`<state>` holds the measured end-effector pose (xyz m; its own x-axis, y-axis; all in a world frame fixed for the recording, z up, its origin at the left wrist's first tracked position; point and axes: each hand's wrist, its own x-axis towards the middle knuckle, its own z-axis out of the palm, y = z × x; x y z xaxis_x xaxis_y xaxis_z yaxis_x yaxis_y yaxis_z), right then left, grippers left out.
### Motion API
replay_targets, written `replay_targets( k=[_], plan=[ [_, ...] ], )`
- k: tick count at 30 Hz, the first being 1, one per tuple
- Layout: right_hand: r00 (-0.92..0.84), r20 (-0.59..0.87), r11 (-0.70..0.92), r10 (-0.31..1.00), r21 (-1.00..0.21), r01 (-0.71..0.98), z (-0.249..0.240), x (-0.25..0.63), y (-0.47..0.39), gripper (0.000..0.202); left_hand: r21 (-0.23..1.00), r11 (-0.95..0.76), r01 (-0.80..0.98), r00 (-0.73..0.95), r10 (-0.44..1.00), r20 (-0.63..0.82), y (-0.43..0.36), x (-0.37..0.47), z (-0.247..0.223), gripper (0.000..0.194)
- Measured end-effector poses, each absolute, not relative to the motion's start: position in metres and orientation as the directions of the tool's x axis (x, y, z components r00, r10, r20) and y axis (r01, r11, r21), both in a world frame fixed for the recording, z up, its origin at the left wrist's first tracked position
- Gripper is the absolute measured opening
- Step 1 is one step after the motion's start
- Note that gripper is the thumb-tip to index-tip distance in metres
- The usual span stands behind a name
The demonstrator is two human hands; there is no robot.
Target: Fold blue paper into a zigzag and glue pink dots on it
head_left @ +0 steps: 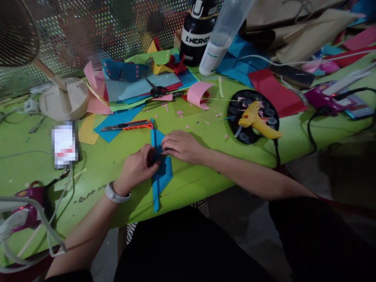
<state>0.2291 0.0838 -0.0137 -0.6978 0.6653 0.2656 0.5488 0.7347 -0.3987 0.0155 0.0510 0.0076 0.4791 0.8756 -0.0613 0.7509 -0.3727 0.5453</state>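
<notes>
A sheet of blue paper (165, 174) lies on the green table before me, a narrow band folded along its left side. My left hand (140, 164), with a white watch on the wrist, curls its fingers and thumb on that folded band. From the right, my right hand (183, 147) has its fingers bent together on the paper's middle; its fingertips nearly meet those of the left. The paper under the fingers is hidden. Just beyond the hands lies an orange utility knife (136, 125) with its blade out, partly over another blue sheet (110, 133).
A yellow glue gun (258, 123) rests on a round black tray (235, 103) at right. Scissors (158, 91) and coloured papers lie at the back, near a black bottle (194, 35). A phone (64, 145), a lamp base (66, 98) and cables are at left.
</notes>
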Motion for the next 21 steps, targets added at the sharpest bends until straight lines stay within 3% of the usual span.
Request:
replay_targets(
  k=[6, 12, 21],
  plan=[
    [-0.671, 0.280, 0.717, 0.687, -0.415, 0.560, -0.0181, 0.2254, 0.0847, 0.024, 0.559, -0.367, 0.743, 0.478, 0.876, -0.060, 0.0513, 0.0140, 0.0062, 0.027],
    [-0.727, 0.348, 0.803, 0.592, -0.337, 0.492, -0.0219, 0.2294, 0.0882, 0.022, 0.593, -0.347, 0.726, 0.460, 0.887, -0.045, 0.0514, 0.0129, 0.0037, 0.026],
    [-0.812, 0.426, 0.898, 0.399, -0.004, 0.440, -0.0223, 0.2300, 0.0843, 0.029, 0.576, -0.359, 0.734, 0.467, 0.883, -0.044, 0.0513, 0.0115, 0.0027, 0.027]
  ],
)
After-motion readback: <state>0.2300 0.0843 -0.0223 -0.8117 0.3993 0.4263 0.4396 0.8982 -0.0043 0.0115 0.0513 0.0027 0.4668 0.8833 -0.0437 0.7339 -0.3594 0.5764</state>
